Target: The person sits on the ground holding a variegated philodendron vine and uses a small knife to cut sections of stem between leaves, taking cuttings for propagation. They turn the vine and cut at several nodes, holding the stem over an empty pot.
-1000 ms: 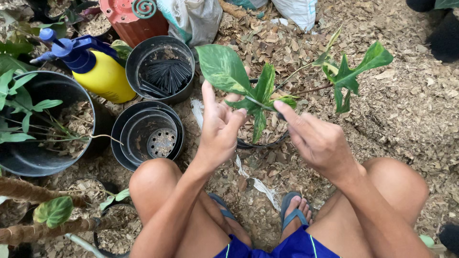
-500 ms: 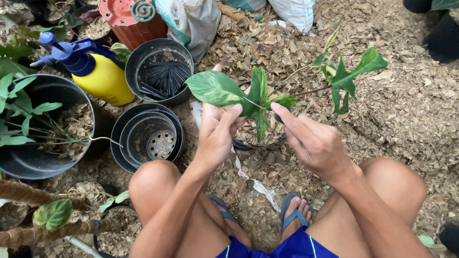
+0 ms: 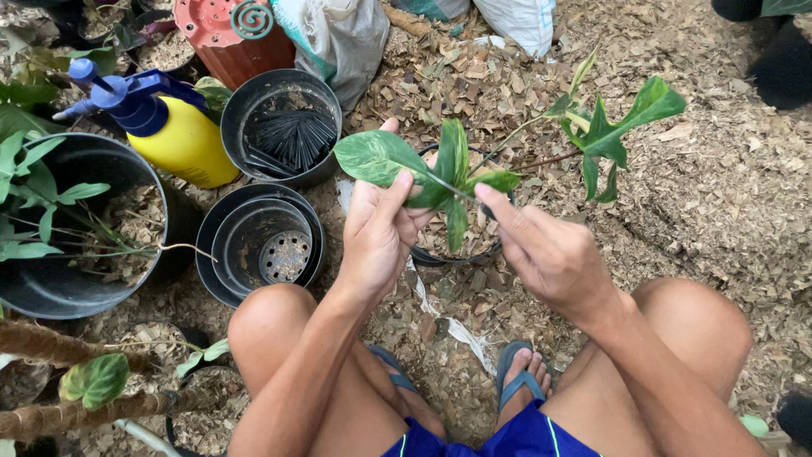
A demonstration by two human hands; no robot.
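Head view: left hand pinches a mottled green leaf of the cutting; right hand grips its thin stem with the fingertips. Cutting sits above a small black pot on mulch. Risk: thin stem may snap or leaf tear if the hands pull apart.

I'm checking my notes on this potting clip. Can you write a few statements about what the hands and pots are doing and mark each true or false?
1. The left hand holds a mottled green leaf. True.
2. The right hand grips the yellow spray bottle. False: the bottle stands on the ground at the left, untouched; the right hand pinches the plant stem.
3. The stacked black pots beside the left knee are full of soil. False: they are empty.
4. A small black pot sits below the hands. True.
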